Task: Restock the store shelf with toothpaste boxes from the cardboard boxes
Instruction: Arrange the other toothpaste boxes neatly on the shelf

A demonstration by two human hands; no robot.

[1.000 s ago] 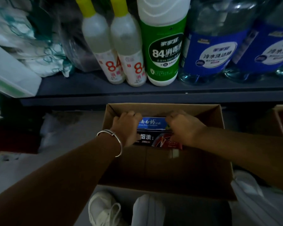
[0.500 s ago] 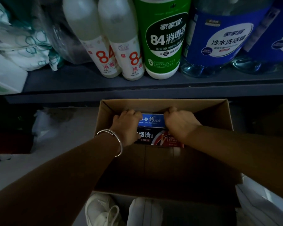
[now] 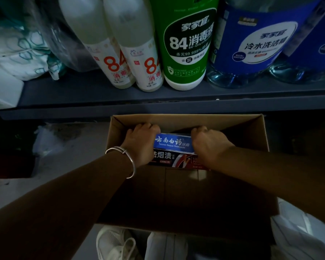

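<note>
Toothpaste boxes (image 3: 174, 145) lie stacked inside the carton (image 3: 186, 194) below the shelf (image 3: 101, 96); left hand (image 3: 141, 142) and right hand (image 3: 210, 145) curl their fingers over the ends. Probably light, stiff, crushable card: squeeze from the ends.

Both arms stretched forward and down, left hand (image 3: 141, 142) and right hand (image 3: 209, 145) knuckles up, fingers curled over, a bangle (image 3: 122, 158) on the left wrist.

- One camera sits on the person's head.
- It looks forward and down, close over the open cardboard box (image 3: 188, 194) on the floor.
- The shelf (image 3: 158, 99) fills the top, very near.
- Both arms reach in from below.
</note>
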